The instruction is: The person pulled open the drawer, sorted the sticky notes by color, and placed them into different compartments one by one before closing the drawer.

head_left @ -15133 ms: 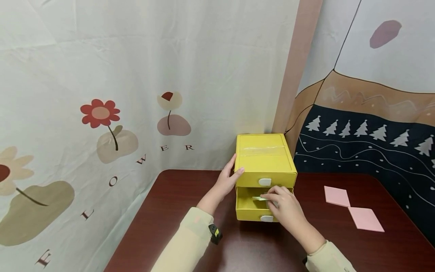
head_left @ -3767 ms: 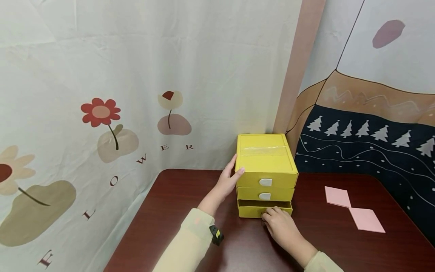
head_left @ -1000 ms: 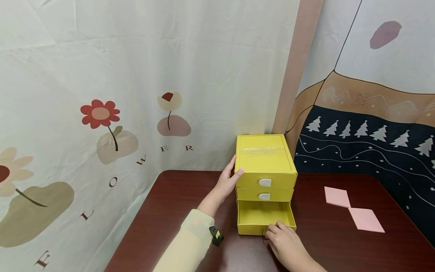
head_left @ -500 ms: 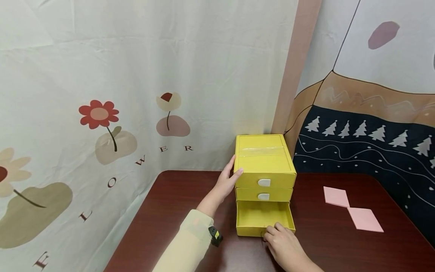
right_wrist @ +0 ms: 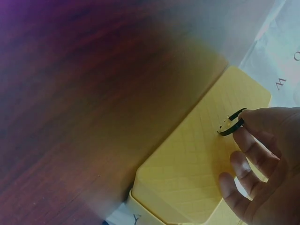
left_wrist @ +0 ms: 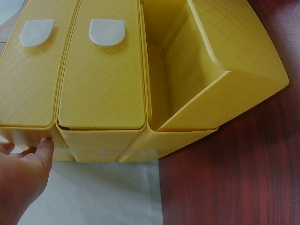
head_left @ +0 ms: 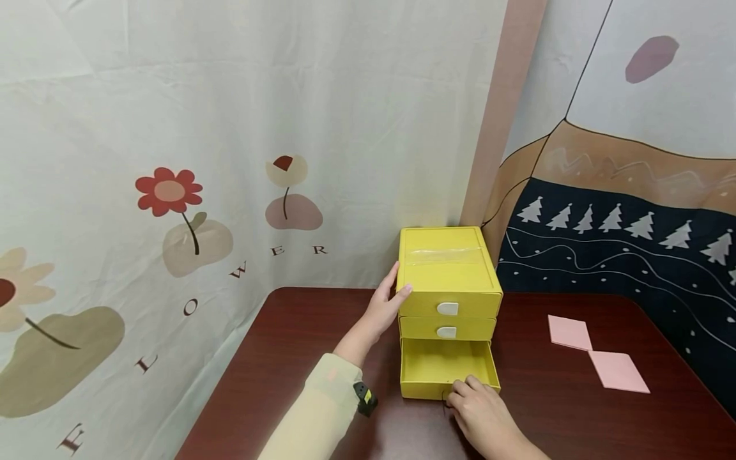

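Note:
A yellow drawer box (head_left: 439,265) with three drawers stands on the table. Its bottom drawer (head_left: 422,390) is pulled out, with no contents visible inside; the two drawers above, with white tabs (head_left: 447,308), are closed. My left hand (head_left: 375,313) lies against the box's left side near the top, thumb towards the front corner. At the bottom drawer's front, thumb and index finger of my right hand (head_left: 482,412) pinch a small black pull loop (right_wrist: 230,131). The right wrist view shows its other fingers bent loosely near the drawer front.
Two pink square sheets (head_left: 569,332) lie corner to corner on the dark red-brown table (head_left: 322,338), right of the box. Printed fabric (head_left: 345,128) hangs close behind the box. A strip of clear tape (head_left: 445,255) crosses the box top.
Earlier the middle drawer was open, my right hand holding a pale green slip there. Later that drawer was closed and the bottom one pulled out. Over the last second, hardly anything moves.

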### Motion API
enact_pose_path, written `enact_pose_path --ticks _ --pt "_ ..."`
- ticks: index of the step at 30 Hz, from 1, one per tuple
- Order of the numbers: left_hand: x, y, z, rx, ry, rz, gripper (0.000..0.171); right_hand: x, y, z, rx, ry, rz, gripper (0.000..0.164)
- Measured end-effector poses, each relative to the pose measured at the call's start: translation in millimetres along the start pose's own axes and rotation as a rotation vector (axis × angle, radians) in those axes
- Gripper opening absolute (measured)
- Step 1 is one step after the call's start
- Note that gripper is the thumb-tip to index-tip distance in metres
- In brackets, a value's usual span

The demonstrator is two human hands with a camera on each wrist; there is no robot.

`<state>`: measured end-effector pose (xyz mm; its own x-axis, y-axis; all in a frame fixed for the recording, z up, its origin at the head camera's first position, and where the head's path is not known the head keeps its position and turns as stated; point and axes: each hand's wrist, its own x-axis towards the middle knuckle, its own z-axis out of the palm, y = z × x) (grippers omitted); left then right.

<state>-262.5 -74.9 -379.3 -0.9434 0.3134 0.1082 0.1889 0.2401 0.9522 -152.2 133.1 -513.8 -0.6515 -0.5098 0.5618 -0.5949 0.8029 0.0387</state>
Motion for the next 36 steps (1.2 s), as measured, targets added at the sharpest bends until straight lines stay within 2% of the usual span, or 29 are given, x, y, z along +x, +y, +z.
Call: enact_pose_path --ticks 9,18,22,30,36 --pt "0.0 0.0 0.5 0.004 0.009 -0.008 0.066 -1 3 -3 0.042 0.045 0.005 0.021" --pt "0.4 -0.7 0.4 0.003 0.012 -0.002 0.066 -1 20 -13 0.092 0.111 0.045 0.022" --pt "0.5 -1.3 0.6 -0.002 0.003 0.004 0.067 -3 33 -19 0.087 0.132 0.11 0.021" --pt "1.3 -1.9 0.6 -0.012 0.0 0.01 0.067 -12 67 -33 0.032 0.112 0.28 0.022" --pt "0.8 -0.8 0.7 -0.009 0.006 0.005 0.067 -22 100 -43 0.015 0.017 0.421 0.034"
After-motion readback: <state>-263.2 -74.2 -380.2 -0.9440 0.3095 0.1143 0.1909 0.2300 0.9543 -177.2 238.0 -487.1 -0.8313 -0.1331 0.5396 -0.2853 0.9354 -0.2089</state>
